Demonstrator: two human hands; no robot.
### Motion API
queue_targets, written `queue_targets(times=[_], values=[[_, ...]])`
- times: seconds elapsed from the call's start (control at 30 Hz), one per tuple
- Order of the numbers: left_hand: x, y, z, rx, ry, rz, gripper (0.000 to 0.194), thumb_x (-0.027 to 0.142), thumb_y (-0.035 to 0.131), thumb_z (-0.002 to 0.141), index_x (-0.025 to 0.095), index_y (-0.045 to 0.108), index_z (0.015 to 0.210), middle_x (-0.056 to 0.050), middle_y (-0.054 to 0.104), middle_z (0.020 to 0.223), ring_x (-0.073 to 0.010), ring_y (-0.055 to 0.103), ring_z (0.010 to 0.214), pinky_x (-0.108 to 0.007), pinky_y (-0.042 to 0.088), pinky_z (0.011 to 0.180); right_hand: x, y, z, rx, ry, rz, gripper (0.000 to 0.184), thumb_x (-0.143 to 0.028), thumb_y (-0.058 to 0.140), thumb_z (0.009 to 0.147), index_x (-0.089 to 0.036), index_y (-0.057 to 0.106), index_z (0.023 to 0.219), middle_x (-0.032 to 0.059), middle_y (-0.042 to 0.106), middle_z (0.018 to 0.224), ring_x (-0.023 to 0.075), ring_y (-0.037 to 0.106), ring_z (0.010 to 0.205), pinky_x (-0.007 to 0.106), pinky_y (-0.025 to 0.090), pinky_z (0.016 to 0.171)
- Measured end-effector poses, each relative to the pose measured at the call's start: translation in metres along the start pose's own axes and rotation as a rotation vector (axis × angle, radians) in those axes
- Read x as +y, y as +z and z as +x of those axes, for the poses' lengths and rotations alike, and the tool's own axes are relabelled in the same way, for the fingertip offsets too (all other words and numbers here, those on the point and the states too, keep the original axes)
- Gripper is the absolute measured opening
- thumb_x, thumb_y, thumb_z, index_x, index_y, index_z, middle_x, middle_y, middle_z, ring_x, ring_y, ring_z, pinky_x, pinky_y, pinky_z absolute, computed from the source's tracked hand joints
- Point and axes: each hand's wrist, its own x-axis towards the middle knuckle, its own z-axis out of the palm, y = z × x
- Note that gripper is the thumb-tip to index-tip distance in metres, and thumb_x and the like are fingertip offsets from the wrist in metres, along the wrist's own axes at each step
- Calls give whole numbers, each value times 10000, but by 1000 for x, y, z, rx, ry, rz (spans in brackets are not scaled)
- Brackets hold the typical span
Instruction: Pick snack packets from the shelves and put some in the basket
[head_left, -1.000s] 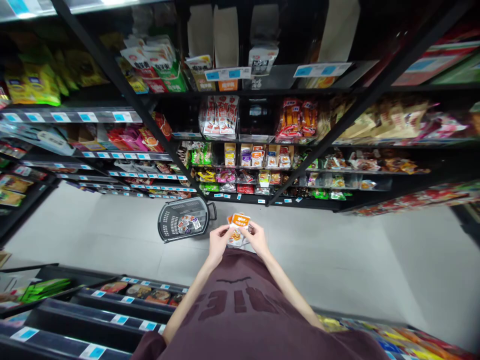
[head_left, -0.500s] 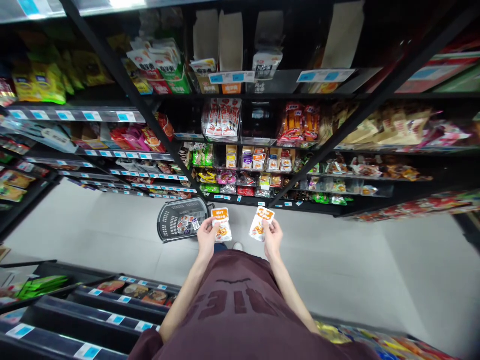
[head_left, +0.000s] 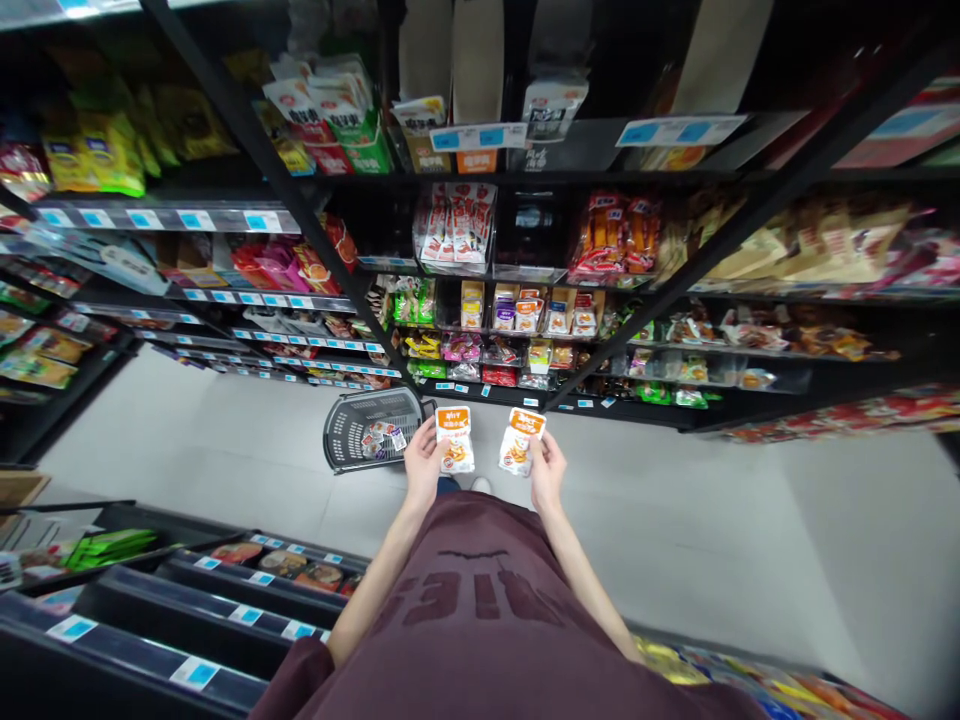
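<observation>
My left hand (head_left: 425, 460) is closed on the edge of a white and orange snack packet (head_left: 455, 438), thumb on its front. A second snack packet (head_left: 520, 440) of the same look is pinched in my right hand (head_left: 547, 468). Both packets are upright, printed fronts towards me, side by side with a gap between them. Left of my left hand, a dark grey shopping basket (head_left: 345, 415) stands on the floor. Inside it lie several small packets (head_left: 382, 438), too small to make out in detail.
In front, a tall black shelf unit (head_left: 525, 178) carries many bagged snacks, among them similar orange and white packets (head_left: 529, 312). Behind and left is a lower shelf (head_left: 172, 610) with price tags. The grey floor (head_left: 675, 520) runs between them, and my shoe (head_left: 481, 485) shows below.
Both packets have been turned more upright and nearly level, the right one losing its tilt. They have come slightly closer together. The whole view has shifted a little.
</observation>
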Motion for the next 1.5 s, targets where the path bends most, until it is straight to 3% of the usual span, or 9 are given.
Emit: queue_targets(times=[0.4, 0.93, 1.1, 1.3, 1.5], values=[[-10, -14, 5, -8, -11, -24, 575, 274, 797, 659, 150, 633, 1196, -144, 659, 1201, -244, 655, 1035, -383, 523, 903, 3, 9, 0, -76, -3, -20, 522, -491, 699, 755, -139, 664, 1140, 107, 730, 1006, 227, 672, 804, 327, 530, 711], [-7, -12, 3, 12, -73, -52, 525, 220, 792, 627, 163, 654, 1131, -123, 654, 1195, -217, 641, 1018, -355, 501, 896, -2, 14, -2, -65, 16, -35, 463, -427, 701, 740, -143, 680, 1106, 93, 735, 959, 225, 656, 838, 329, 524, 740], [-15, -10, 0, -26, -79, -23, 447, 238, 794, 645, 155, 652, 1061, -99, 679, 1083, -186, 637, 982, -322, 489, 899, -5, 18, -3, -90, 20, -55, 471, -438, 699, 741, -148, 679, 1112, 100, 739, 988, 247, 666, 886, 348, 530, 768], [-24, 3, -10, -165, -138, 36, 345, 315, 783, 692, 155, 628, 955, -61, 660, 962, -167, 624, 878, -278, 492, 786, -9, 27, -10, -206, 38, -68, 452, -447, 706, 755, -170, 684, 1111, 97, 740, 1029, 271, 673, 920, 373, 543, 793], [-19, 13, -17, -179, -145, 75, 318, 341, 787, 703, 162, 591, 877, 6, 591, 775, -112, 563, 715, -224, 454, 693, -9, 32, -16, -328, 31, -89, 379, -476, 651, 820, -176, 720, 1042, 78, 720, 1094, 243, 653, 973, 340, 517, 851]])
